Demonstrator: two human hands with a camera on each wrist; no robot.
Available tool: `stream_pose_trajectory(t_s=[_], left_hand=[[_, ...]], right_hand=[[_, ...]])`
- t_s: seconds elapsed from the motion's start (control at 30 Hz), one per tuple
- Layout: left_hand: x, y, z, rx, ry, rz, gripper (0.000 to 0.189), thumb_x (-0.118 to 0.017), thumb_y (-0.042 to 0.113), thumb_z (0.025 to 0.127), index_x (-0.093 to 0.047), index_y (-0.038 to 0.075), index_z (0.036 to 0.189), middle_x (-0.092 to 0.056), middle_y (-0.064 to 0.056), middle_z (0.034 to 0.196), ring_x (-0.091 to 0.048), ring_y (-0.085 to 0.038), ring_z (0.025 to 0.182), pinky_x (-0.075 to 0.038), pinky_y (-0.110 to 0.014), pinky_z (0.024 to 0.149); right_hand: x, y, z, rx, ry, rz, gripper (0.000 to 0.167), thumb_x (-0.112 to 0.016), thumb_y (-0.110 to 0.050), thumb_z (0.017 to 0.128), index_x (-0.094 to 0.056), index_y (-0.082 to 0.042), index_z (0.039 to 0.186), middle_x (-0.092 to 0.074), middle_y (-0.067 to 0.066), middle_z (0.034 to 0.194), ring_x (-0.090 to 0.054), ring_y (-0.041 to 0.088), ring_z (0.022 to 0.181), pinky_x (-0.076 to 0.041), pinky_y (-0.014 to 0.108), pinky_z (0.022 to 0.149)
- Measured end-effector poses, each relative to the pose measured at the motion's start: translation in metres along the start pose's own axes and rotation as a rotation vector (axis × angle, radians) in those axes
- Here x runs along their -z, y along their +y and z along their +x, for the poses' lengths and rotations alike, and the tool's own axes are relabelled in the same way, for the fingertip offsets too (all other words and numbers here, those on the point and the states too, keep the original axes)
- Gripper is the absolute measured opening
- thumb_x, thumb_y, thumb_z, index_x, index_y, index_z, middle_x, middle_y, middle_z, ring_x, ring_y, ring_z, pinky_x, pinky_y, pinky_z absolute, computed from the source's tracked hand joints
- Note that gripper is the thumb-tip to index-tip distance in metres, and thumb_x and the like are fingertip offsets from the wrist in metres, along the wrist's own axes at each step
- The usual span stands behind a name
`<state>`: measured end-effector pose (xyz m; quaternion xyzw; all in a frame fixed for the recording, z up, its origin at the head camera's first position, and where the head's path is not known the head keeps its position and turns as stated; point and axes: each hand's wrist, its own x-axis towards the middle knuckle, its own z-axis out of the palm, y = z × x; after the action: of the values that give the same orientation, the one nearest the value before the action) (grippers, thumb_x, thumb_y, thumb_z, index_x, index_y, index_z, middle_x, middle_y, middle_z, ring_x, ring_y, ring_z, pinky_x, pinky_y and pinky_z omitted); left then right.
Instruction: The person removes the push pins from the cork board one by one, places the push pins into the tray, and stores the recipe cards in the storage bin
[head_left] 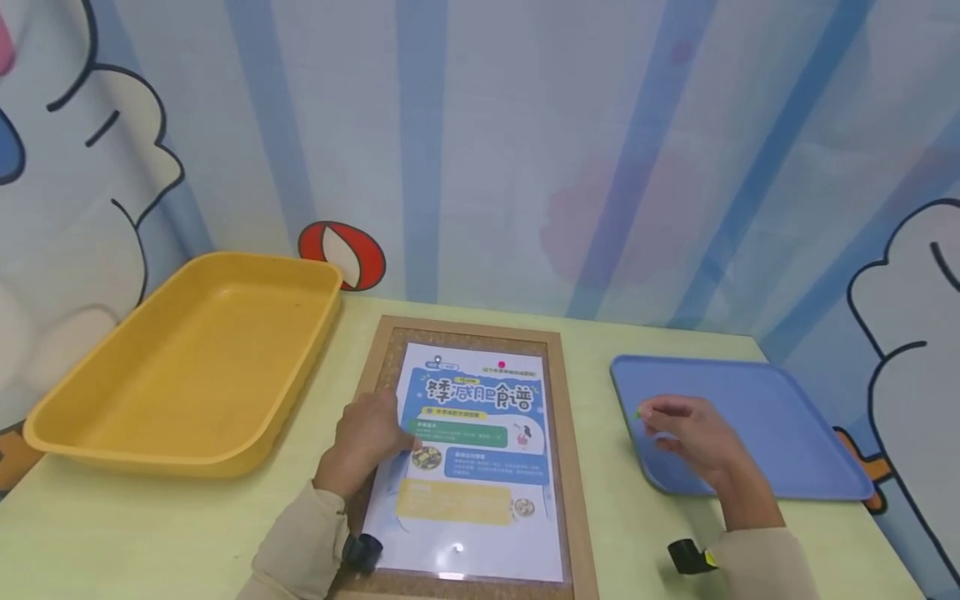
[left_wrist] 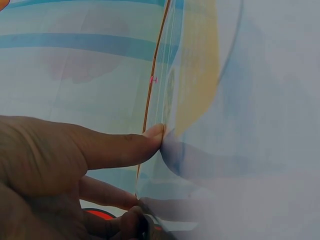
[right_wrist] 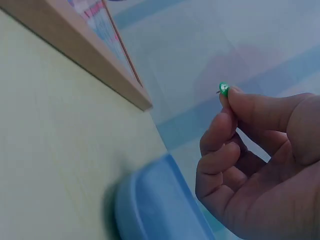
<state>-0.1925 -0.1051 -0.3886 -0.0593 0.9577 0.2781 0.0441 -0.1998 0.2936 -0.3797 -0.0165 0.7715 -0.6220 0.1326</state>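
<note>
A printed sheet with Chinese text (head_left: 480, 546) lies on a wood-framed cork board (head_left: 573, 467). Along its top edge are a pink push pin (head_left: 502, 364) and a small pale pin (head_left: 438, 359). My left hand (head_left: 369, 437) rests at the board's left side, its straight thumb (left_wrist: 125, 147) pressing the sheet's surface and the other fingers near the frame. Over the left part of a blue tray, my right hand (head_left: 697, 437) pinches a green push pin (right_wrist: 223, 89) between thumb and index finger. The pin's metal point faces away from the fingertips.
To the left stands a deep yellow tray (head_left: 225, 358). At the right lies the shallow blue tray (head_left: 780, 442). All of these are on a pale yellow-green table (head_left: 315, 450), with a striped cartoon backdrop (head_left: 495, 167) behind it.
</note>
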Motion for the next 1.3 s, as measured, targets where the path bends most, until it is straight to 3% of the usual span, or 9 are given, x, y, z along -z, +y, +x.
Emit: stream_pose_trajectory(t_s=[0.27, 0.67, 0.9, 1.07, 1.3], left_hand=[[-0.001, -0.001, 0.001, 0.011, -0.028, -0.011, 0.071, -0.088, 0.011, 0.072, -0.054, -0.006, 0.132, -0.066, -0.021, 0.101, -0.066, -0.033, 0.083, -0.058, -0.042, 0.069], [0.001, -0.003, 0.000, -0.014, -0.009, 0.003, 0.066, -0.089, 0.011, 0.070, -0.058, -0.009, 0.126, -0.068, -0.021, 0.096, -0.066, -0.032, 0.077, -0.057, -0.040, 0.063], [0.000, 0.000, 0.000, -0.016, -0.017, -0.001, 0.070, -0.089, 0.010, 0.070, -0.056, -0.008, 0.129, -0.069, -0.022, 0.097, -0.067, -0.032, 0.076, -0.057, -0.041, 0.063], [0.001, 0.000, 0.000, -0.009, -0.020, 0.000, 0.071, -0.089, 0.011, 0.069, -0.057, -0.008, 0.129, -0.069, -0.022, 0.096, -0.067, -0.031, 0.075, -0.057, -0.039, 0.061], [0.001, 0.000, -0.001, -0.015, -0.018, -0.018, 0.069, -0.089, 0.010, 0.070, -0.057, -0.007, 0.129, -0.069, -0.022, 0.098, -0.067, -0.031, 0.075, -0.056, -0.038, 0.061]], right_hand=[[0.044, 0.016, -0.004, -0.055, 0.048, 0.072, 0.015, -0.062, -0.015, 0.099, -0.074, -0.024, 0.094, -0.069, -0.010, 0.091, -0.065, 0.005, 0.086, -0.054, 0.025, 0.076], [0.082, 0.029, -0.005, -0.084, 0.092, 0.092, 0.016, -0.062, -0.015, 0.099, -0.073, -0.026, 0.097, -0.072, -0.013, 0.092, -0.067, 0.003, 0.087, -0.055, 0.021, 0.077], [0.096, 0.039, -0.008, -0.126, 0.112, 0.011, 0.010, -0.063, -0.021, 0.099, -0.072, -0.024, 0.098, -0.069, -0.011, 0.086, -0.062, 0.005, 0.080, -0.050, 0.023, 0.068], [0.096, 0.042, -0.004, -0.142, 0.120, -0.080, 0.015, -0.064, -0.017, 0.098, -0.073, -0.027, 0.093, -0.066, -0.014, 0.084, -0.061, 0.004, 0.074, -0.050, 0.023, 0.066], [0.089, 0.048, 0.006, -0.152, 0.143, -0.291, 0.016, -0.062, -0.017, 0.098, -0.072, -0.006, 0.104, -0.061, -0.007, 0.072, -0.056, 0.008, 0.065, -0.046, 0.025, 0.061]])
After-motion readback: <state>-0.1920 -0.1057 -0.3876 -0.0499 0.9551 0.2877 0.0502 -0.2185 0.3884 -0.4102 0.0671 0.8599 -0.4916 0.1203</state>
